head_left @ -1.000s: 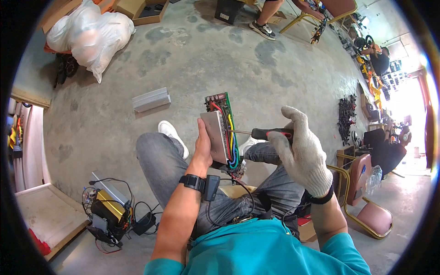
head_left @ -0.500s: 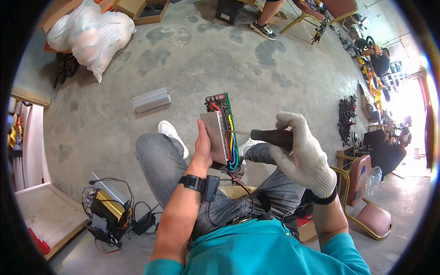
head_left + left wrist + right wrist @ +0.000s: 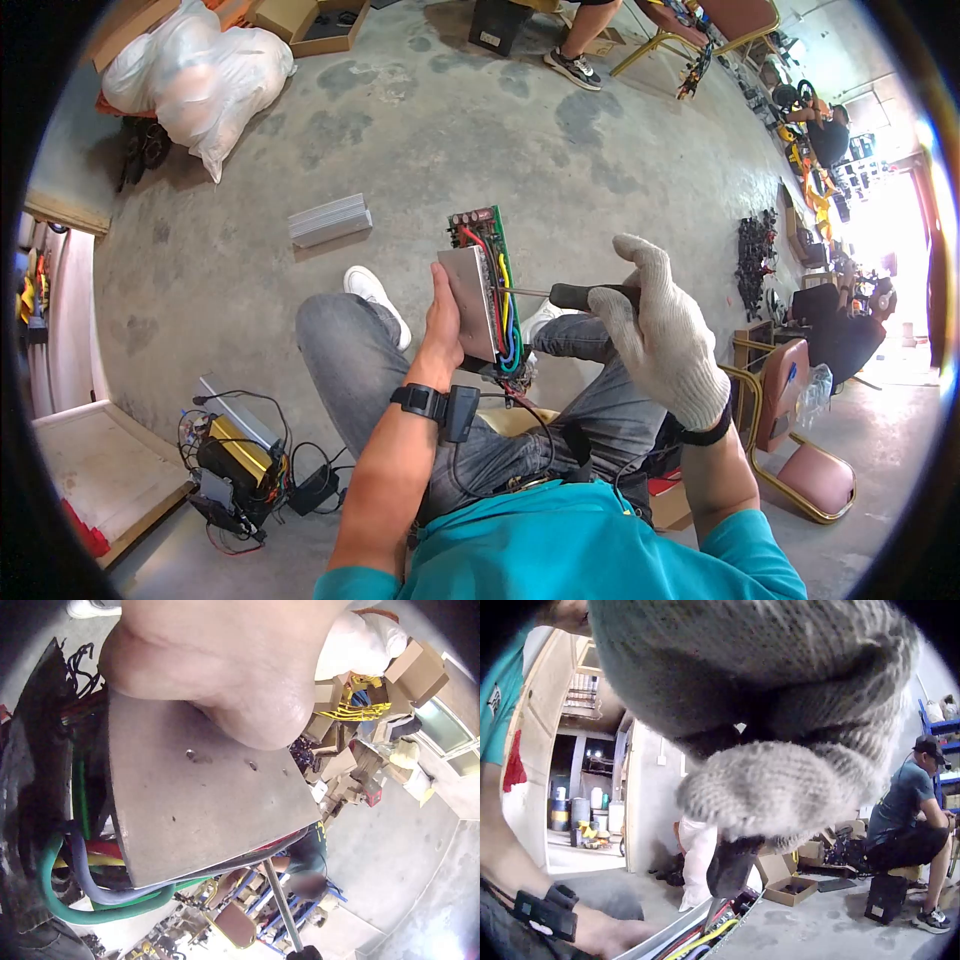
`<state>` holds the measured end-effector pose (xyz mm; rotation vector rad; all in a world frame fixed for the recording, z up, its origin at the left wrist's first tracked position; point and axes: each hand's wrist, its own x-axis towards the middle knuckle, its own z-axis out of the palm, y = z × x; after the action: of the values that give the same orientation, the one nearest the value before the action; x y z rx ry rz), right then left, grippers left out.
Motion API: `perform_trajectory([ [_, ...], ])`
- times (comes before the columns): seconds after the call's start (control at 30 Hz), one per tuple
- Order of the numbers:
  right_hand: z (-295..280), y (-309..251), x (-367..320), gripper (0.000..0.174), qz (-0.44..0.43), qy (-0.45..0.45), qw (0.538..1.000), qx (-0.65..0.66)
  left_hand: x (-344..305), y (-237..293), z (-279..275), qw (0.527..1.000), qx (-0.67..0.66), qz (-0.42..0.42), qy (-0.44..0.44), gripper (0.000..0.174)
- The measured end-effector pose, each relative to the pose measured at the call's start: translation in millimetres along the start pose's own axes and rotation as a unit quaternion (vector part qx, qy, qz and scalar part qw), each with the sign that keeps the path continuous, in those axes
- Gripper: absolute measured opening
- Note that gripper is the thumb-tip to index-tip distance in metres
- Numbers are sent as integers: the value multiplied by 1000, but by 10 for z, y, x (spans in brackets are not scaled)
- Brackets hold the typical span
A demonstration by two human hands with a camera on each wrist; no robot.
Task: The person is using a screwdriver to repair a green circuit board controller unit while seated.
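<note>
My bare left hand [image 3: 444, 322] grips a green circuit board [image 3: 497, 225] with a flat metal plate [image 3: 467, 300] on it, upright between my knees. Red, yellow, blue and green wires [image 3: 90, 904] run along the board and loop at its near end. In the left wrist view the heel of the hand lies against the drilled plate. A knitted white glove covers my right hand [image 3: 668, 345], which holds a screwdriver [image 3: 572, 296] by its dark handle. The blade reaches in among the wires beside the plate; its tip is hidden there.
A grey finned metal block [image 3: 330, 220] lies on the floor ahead. To the left sit a yellow-and-black device [image 3: 237, 450] with cables and a pale panel. A white sack [image 3: 195, 85], open cardboard box [image 3: 325, 25], chairs [image 3: 785, 395] and another seated person [image 3: 907, 810] are around.
The screwdriver handle has turned in my gloved fingers, which loosened and closed in around it again, while the blade stayed in the same spot. My left hand and the board have barely moved.
</note>
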<state>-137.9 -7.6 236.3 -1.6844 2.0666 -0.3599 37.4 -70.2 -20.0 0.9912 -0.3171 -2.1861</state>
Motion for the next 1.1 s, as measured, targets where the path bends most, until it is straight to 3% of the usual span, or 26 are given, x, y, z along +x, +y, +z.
perform_trajectory([
  [0.03, 2, 7, -14, 55, 1, 0, 1000, 1, -19, 8, 13, 1000, 1, -1, 0, 85],
  [0.2, 27, 142, 25, 57, -177, 18, 984, -16, -26, 17, 10, 1000, 18, 3, -6, 87],
  [0.23, 27, 104, 24, 57, -177, 18, 984, -16, -27, 14, -1, 1000, 18, 3, -6, 87],
  [0.3, 5, -27, 16, 55, 7, -4, 1000, 17, -16, 10, 0, 1000, 16, -7, -5, 87],
  [0.43, -1, 39, -2, 52, -65, 24, 997, 20, -27, 13, 7, 1000, 17, 14, -15, 87],
  [0.5, 50, 153, 32, 49, -176, 35, 984, 0, -43, 12, 1, 1000, 20, 1, -8, 87],
  [0.53, 54, 131, 18, 49, -176, 35, 984, -1, -43, 15, 4, 1000, 20, 1, -9, 87],
  [0.6, 46, 1, -23, 52, -4, 20, 1000, 21, -44, 13, 14, 1000, 17, 2, 2, 86],
  [0.73, 0, -51, -7, 54, 14, 2, 999, 48, -23, 0, 7, 1000, 20, 2, 11, 86],
  [0.8, 37, 20, -13, 51, -95, 18, 993, 68, -26, 7, -2, 1000, 26, 7, 2, 87],
  [0.9, 101, 77, -2, 47, -149, 45, 987, 27, -57, 21, 37, 1000, 19, 6, 2, 88],
  [1.0, 139, -13, 23, 44, -68, 54, 996, 16, -45, 25, 16, 1000, 25, -2, -4, 89],
  [1.1, 140, 4, 34, 41, -62, 45, 997, 24, -28, -5, -1, 999, 30, -5, 20, 89],
])
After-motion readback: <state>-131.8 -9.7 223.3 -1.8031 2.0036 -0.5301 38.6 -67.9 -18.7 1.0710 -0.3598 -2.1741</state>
